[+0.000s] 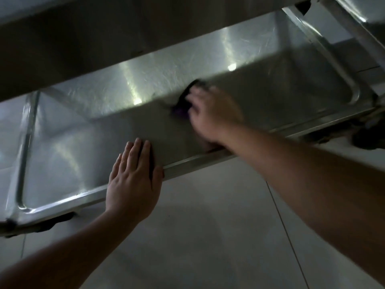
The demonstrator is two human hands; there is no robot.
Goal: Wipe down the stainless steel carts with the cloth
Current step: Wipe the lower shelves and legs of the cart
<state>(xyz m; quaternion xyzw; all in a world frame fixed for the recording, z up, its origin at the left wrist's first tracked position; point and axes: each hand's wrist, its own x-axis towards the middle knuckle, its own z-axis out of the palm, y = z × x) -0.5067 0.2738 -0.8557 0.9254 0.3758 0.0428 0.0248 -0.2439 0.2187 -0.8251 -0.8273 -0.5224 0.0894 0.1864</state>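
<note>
Steadying looked to be the job of the left hand (133, 180), laid flat with straight fingers over the near rim of the cart's lower shelf (198, 159), likely so the cart (129, 84) would not roll. Further in, toward the shelf's far right corner, the right hand (212, 113) pressed a dark cloth (184, 99) to the steel, fingers curled over it. The scratched, brushed shelf gleamed in streaks under dim light.

Pale tiled floor (208, 236) with thin dark grout lines (285, 226) running diagonally; a lighter wall or panel section (325, 28) appears at the upper right corner, partly hidden.
</note>
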